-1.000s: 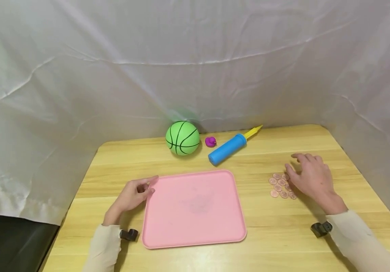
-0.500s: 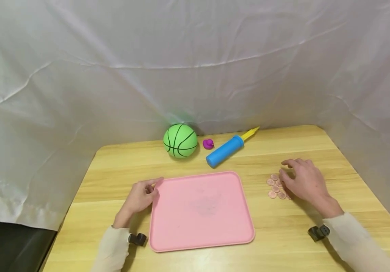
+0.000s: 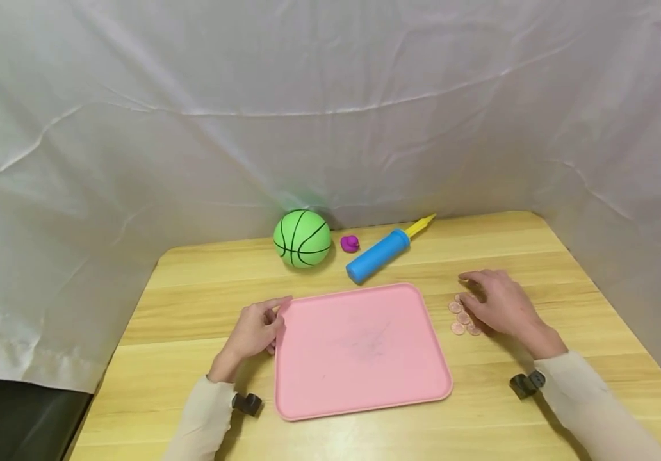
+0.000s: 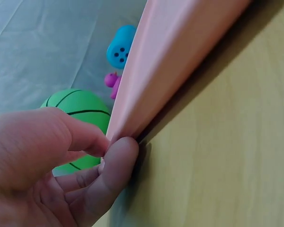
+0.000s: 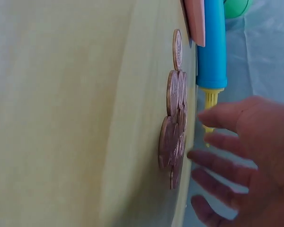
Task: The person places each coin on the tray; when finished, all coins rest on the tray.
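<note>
"Did you see the tray (image 3: pixel 365 378) shift just now?"

"Yes, it's slid rightward over the worktop (image 3: pixel 192 314). Its right edge is near the coins (image 3: pixel 464 318) now; a second ago that gap was wider."

"What's moving it?"

"The left hand (image 3: pixel 255 330), I'd judge. Thumb and finger are pinching the rim by the far left corner."

"And the right hand (image 3: pixel 497 304)?"

"It's come across a little toward the tray, and it hides more of the coins from above. The fingers are loosely bent and hold nothing; seen from the wrist, they're apart from the coins."

"So where does that leave things?"

"My reading is that the tray is being positioned. The coins lie bunched on the worktop, beside the tray rather than in it. Having the two closer should make working between them easier."

"Anything else disturbed?"

"Not that I can see. The ball (image 3: pixel 301 240), the duck (image 3: pixel 350 243) and the pump (image 3: pixel 379 256) are along the back, just as they were."
</note>
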`<state>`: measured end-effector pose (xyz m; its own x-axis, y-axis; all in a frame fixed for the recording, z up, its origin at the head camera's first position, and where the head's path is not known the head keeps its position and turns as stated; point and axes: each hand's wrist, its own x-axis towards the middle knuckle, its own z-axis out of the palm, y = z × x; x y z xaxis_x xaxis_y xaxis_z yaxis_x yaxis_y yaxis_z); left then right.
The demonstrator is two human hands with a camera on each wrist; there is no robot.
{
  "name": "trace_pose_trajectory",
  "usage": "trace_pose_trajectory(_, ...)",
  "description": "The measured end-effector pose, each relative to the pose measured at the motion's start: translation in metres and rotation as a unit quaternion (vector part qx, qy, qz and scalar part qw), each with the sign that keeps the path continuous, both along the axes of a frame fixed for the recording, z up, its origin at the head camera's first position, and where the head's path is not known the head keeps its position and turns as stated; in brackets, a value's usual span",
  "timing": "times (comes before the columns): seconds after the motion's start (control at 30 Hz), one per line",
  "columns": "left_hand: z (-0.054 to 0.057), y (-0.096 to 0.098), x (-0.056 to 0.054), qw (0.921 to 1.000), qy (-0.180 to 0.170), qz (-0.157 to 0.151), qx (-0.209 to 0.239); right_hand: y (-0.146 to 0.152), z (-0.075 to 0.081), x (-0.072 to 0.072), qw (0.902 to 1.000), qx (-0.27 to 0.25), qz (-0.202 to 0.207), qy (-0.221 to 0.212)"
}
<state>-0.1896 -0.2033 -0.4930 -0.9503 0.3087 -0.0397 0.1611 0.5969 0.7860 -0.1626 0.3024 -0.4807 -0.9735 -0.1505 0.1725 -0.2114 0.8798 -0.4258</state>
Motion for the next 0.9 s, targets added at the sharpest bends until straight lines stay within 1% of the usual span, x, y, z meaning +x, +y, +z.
trace_pose_trajectory(0.1,0.000,0.002,-0.002,1.0000,-0.002,-0.001,0.001,0.001,0.000,-0.004,0.9991,-0.021,0.032,-0.020)
trace_pose_trajectory(0.2,-0.001,0.003,-0.003,1.0000,-0.002,0.001,0.006,0.003,0.000,-0.008,0.9974,-0.041,0.049,-0.035)
trace_pose_trajectory(0.27,-0.003,0.003,-0.002,0.9999,-0.007,-0.001,0.015,0.004,0.000,-0.010,0.9961,-0.054,0.050,-0.049)
trace_pose_trajectory(0.4,-0.009,-0.002,-0.002,0.9988,-0.017,-0.025,0.038,0.004,0.001,-0.014,0.9937,-0.063,0.049,-0.079)
trace_pose_trajectory(0.5,-0.014,-0.006,-0.004,0.9974,-0.022,-0.043,0.052,0.003,0.003,-0.018,0.9923,-0.062,0.054,-0.092)
trace_pose_trajectory(0.6,-0.017,-0.009,-0.006,0.9967,-0.025,-0.049,0.060,0.002,0.006,-0.021,0.9919,-0.056,0.056,-0.100)
trace_pose_trajectory(0.73,-0.018,-0.010,-0.010,0.9952,-0.030,-0.058,0.073,0.003,0.007,-0.023,0.9920,-0.044,0.055,-0.104)
trace_pose_trajectory(0.9,-0.019,-0.010,-0.012,0.9934,-0.042,-0.055,0.091,0.003,0.007,-0.026,0.9902,-0.055,0.057,-0.115)
